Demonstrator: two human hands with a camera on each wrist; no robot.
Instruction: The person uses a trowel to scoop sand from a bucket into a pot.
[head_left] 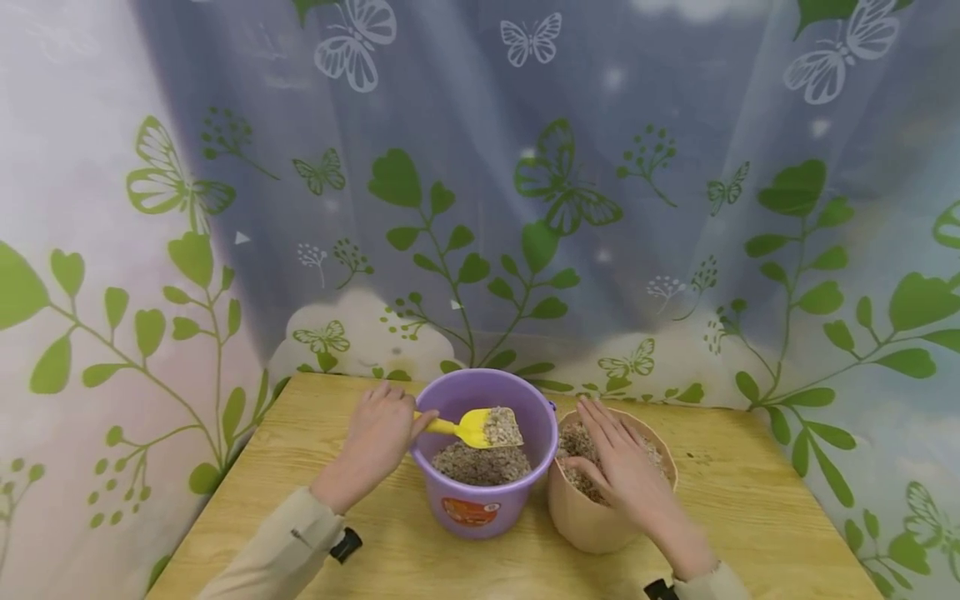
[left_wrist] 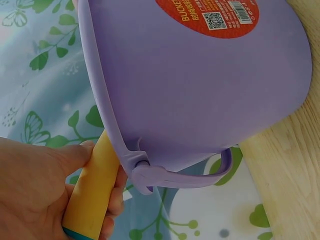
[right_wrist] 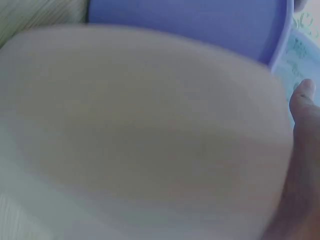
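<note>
My left hand (head_left: 378,442) grips the handle of a small yellow toy shovel (head_left: 468,427) above the purple bucket (head_left: 517,504). Greyish-brown grainy material lies on the shovel's blade, and more of it (head_left: 480,467) fills the bucket's lower part. In the left wrist view, the thumb and fingers wrap the yellow handle (left_wrist: 92,182) beside the bucket's rim. A peach-coloured pot (head_left: 592,525) full of similar material stands right of the bucket. Over its top lies my right hand (head_left: 626,467), fingers straight. The pot's wall (right_wrist: 145,135) fills most of the right wrist view.
Bucket and pot stand close together on a wooden table (head_left: 765,508). A purple carrying handle (left_wrist: 190,177) hangs from the bucket's side. Behind the table hangs a curtain (head_left: 465,108) printed with butterflies and leaves. Small crumbs (head_left: 699,457) lie right of the pot.
</note>
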